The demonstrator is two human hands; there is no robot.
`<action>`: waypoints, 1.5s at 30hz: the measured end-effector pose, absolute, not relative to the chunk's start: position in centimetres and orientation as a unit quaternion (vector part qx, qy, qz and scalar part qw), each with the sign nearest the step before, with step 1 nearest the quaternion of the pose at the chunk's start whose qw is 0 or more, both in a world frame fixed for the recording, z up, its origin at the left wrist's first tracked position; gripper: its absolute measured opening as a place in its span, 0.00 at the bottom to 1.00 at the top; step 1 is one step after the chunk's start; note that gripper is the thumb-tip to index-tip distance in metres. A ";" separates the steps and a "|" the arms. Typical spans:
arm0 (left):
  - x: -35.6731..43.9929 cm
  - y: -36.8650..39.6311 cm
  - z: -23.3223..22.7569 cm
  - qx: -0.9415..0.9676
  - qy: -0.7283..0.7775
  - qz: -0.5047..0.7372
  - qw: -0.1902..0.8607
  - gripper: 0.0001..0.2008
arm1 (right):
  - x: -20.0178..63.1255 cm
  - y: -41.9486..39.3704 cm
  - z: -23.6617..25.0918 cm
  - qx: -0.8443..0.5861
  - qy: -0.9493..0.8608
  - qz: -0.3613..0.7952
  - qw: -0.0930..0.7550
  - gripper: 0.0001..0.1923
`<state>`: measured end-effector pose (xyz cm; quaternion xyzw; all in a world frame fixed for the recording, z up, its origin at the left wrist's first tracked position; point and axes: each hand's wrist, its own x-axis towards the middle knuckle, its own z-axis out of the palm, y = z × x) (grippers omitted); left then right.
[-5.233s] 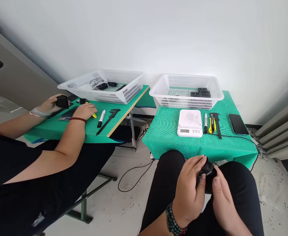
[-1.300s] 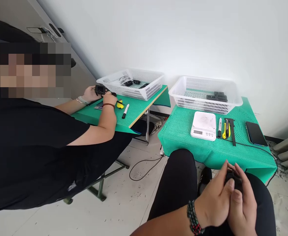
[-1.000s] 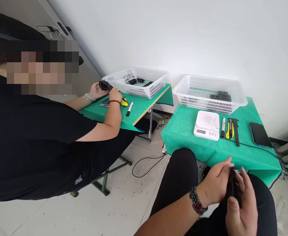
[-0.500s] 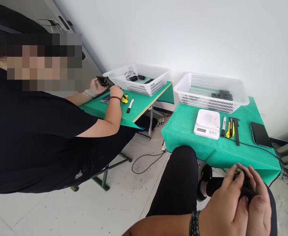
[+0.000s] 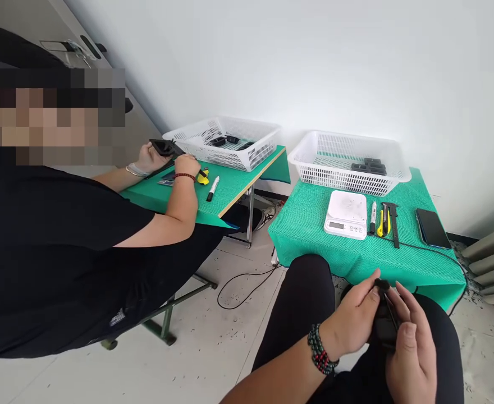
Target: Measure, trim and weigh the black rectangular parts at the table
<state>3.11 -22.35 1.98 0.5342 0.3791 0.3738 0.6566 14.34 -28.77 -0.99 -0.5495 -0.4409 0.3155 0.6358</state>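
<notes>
The small black part (image 5: 384, 325) gripped between the left hand (image 5: 354, 325) and right hand (image 5: 411, 350) looked like matt plastic. Just behind that grip, the bracelet (image 5: 320, 356) on the left wrist was of glossy dark beads. Beyond the grip, the table cover (image 5: 306, 224) was a green, rough-woven mesh cloth. On it, the scale (image 5: 346, 213) was smooth white plastic and the phone (image 5: 432, 228) had a glossy glass face. Farthest from the grip, the basket (image 5: 314, 174) was white perforated plastic.
</notes>
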 end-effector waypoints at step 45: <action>-1.8 -23.1 -0.1 0.492 0.403 0.449 0.627 0.23 | 14.4 -25.0 1.9 -0.417 -0.274 0.618 0.607 0.19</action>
